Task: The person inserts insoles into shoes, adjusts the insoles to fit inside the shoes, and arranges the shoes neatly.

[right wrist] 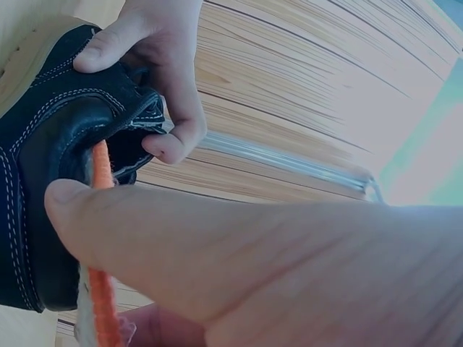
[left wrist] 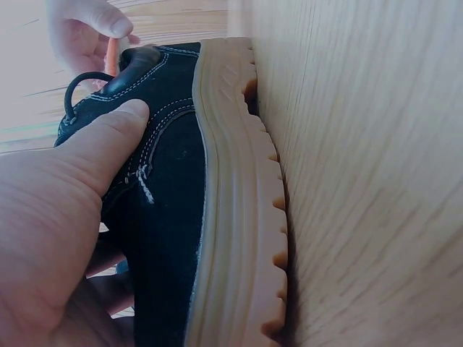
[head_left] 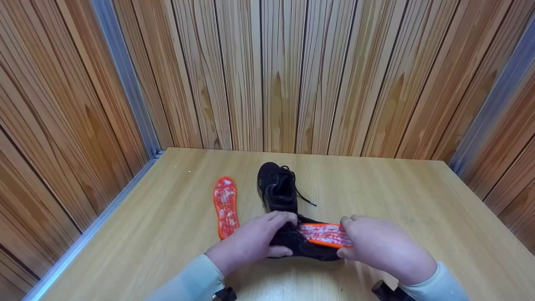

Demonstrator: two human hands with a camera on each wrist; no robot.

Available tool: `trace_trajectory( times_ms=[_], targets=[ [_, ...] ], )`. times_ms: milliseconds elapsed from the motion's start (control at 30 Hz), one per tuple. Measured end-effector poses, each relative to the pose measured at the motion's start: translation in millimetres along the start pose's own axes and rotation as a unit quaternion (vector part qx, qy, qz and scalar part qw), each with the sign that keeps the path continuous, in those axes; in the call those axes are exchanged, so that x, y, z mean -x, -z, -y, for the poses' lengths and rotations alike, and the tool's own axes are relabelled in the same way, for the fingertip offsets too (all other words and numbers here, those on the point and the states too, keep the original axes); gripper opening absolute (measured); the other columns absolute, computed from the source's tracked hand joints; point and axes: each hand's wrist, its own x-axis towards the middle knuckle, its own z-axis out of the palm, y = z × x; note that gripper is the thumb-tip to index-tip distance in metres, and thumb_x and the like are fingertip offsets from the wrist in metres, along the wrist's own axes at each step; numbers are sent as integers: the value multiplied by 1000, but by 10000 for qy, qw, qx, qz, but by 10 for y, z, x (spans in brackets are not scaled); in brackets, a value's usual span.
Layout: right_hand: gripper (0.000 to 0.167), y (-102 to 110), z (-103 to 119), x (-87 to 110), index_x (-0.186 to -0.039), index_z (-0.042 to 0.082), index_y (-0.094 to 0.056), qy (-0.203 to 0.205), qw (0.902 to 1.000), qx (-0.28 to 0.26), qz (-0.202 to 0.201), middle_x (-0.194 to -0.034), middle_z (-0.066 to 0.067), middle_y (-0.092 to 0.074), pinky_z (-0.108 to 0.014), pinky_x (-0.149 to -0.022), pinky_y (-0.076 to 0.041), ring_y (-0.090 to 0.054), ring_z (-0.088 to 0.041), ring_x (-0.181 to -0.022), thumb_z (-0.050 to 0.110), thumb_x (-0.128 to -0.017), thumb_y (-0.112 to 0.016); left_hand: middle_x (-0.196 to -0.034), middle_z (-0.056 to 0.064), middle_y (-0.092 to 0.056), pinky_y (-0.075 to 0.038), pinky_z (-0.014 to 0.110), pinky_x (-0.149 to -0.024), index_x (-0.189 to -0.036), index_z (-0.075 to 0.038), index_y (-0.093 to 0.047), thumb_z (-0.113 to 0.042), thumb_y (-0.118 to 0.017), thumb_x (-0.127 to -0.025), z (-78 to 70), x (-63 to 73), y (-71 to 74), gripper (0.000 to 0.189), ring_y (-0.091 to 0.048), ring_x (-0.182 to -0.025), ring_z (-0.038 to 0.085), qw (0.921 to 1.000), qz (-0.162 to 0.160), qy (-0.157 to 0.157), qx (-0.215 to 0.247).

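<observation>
Right hand pinches the half-inserted insole, left hand grips the lace-up shoe, and I judge the loose insole outstanding.

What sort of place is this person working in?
Probably a small work booth rather than a lived-in room: a plain wooden tabletop, wood-patterned panels closing it in at the back and both sides, and metal strips running up the two back corners.
</observation>
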Motion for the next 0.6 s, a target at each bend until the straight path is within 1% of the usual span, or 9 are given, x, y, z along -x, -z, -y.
trace_trajectory(
  times_ms=[167,267,467,600],
  targets=[
    [69,24,8,-5,-131,-2,-68,-65,9999,-22,155,-111,-10,-76,-52,-80,-62,-66,-22,-86,43,-85,-94,-150,-7,-65,-57,43,-114,-146,-32,-55,-49,-83,-95,3,0,2,60,-68,-134,18,10000,34,70,4],
    [69,27,13,-9,-132,-2,-68,-49,9998,-2,166,-111,-10,-76,-52,-80,-62,-66,-22,-86,43,-85,-94,-151,-6,-65,-57,44,-114,-147,-32,-55,-49,-83,-95,1,-1,4,61,-68,-135,19,10000,21,65,-35],
    [67,12,32,2,-130,-1,-67,0,9999,98,58,-109,-8,-75,-51,-77,-62,-67,-22,-86,42,-86,-93,-150,-5,-66,-57,43,-115,-147,-31,-55,-48,-83,-96,10,-2,3,61,-67,-135,18,10000,12,20,14],
    [62,-14,45,9,-124,1,-68,89,9997,221,-99,-104,-6,-75,-50,-73,-61,-67,-21,-83,42,-85,-94,-149,-6,-66,-57,42,-114,-147,-30,-55,-48,-82,-96,16,-2,-5,60,-67,-134,16,10000,9,14,17]
  ],
)
